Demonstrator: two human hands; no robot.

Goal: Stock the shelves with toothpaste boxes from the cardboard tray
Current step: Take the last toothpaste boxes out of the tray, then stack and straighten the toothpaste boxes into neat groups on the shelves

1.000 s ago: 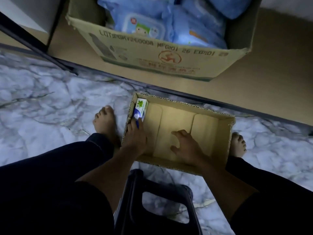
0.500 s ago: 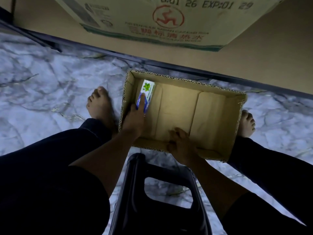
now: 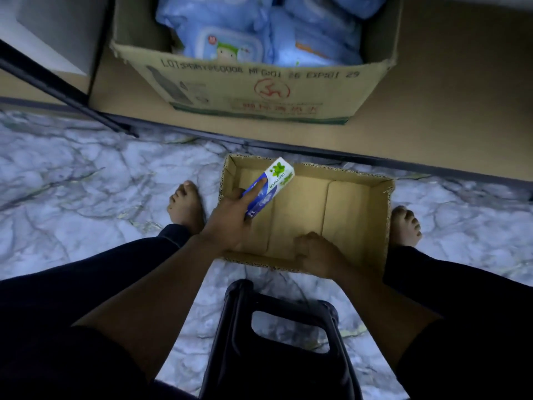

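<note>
A shallow cardboard tray [image 3: 377, 215] lies on the marble floor between my bare feet. My left hand [image 3: 230, 220] grips a white and blue toothpaste box [image 3: 274, 180] with a green leaf print, raised and tilted above the tray's left side, index finger lying along its top. No other box shows in the tray. My right hand [image 3: 320, 252] holds the tray's near rim, fingers curled over the edge.
A large cardboard carton [image 3: 259, 88] of blue wipe packs stands on the low brown shelf [image 3: 447, 111] just beyond the tray. A dark shelf frame bar [image 3: 66, 93] slants at the left. A black plastic stool [image 3: 277, 342] is under me.
My left hand has lifted the toothpaste box off the tray floor and tilted it up to the right. My right hand stays on the tray's near edge. The view tipped upward.
</note>
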